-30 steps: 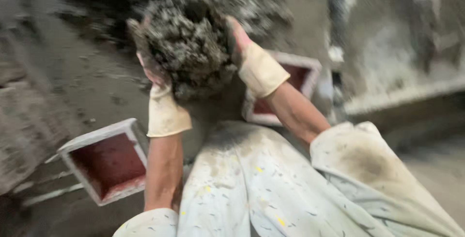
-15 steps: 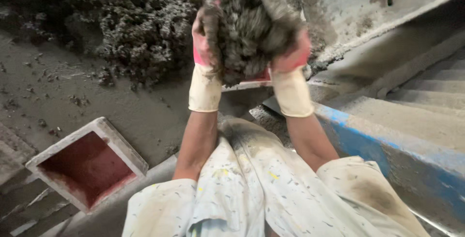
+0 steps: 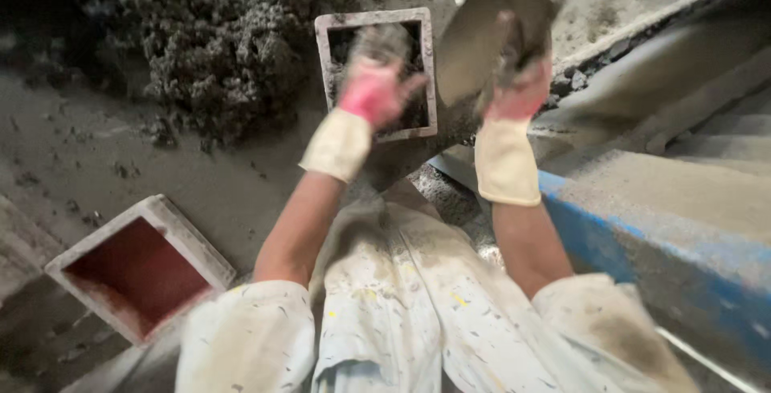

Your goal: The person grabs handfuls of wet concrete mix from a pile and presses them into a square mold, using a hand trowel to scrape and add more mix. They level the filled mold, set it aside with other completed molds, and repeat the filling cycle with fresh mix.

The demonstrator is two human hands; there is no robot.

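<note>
Clump gone from hands; left hand [image 3: 373, 88] over square mould [image 3: 376, 17].

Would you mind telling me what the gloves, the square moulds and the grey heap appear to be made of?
Gloves: probably rubber, pink, with cream cuffs, smeared grey. Filled mould and empty mould: rigid square frames, possibly metal or plastic; the empty one is red inside, and grey crust hides the rims. Heap: seemingly a damp cement-like mix, dark grey, lumpy and crumbly.
</note>
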